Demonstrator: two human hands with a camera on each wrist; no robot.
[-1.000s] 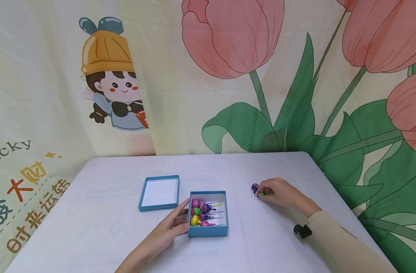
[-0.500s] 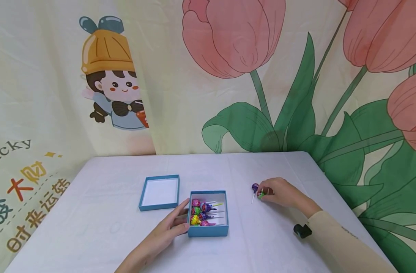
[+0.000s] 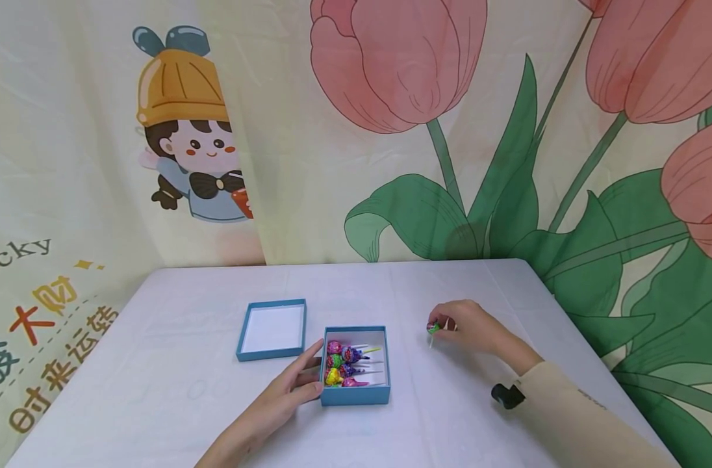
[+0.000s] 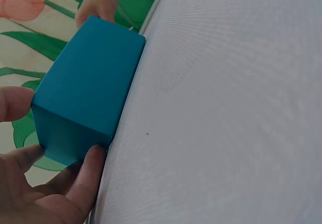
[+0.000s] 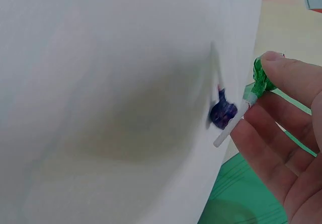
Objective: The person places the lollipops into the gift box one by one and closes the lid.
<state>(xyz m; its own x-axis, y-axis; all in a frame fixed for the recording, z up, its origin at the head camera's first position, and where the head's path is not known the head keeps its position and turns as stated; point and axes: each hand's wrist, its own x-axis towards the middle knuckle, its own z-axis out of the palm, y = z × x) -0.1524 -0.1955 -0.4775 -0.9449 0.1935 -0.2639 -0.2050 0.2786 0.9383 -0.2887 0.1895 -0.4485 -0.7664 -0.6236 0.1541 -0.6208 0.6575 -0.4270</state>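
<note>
A blue box [image 3: 355,396] with several wrapped lollipops inside stands on the white table. My left hand [image 3: 292,380] rests its fingertips against the box's left side, which the left wrist view also shows. To the right of the box, my right hand [image 3: 470,327] pinches a green-wrapped lollipop [image 5: 261,78] between thumb and fingers, its white stick pointing down. Close by, a purple-wrapped lollipop [image 5: 223,114] lies on the table in the right wrist view; in the head view it cannot be made out clearly behind the hand and the held lollipop.
The shallow blue lid [image 3: 272,330] lies inner side up, behind and left of the box. A black device [image 3: 508,395] sits at the right sleeve. A curtain [image 3: 297,162] printed with tulips and a cartoon figure hangs behind the table [image 3: 216,416].
My right hand has lifted slightly and moved a little left with the green lollipop, over where the purple one lies. The left hand and the box look the same.
</note>
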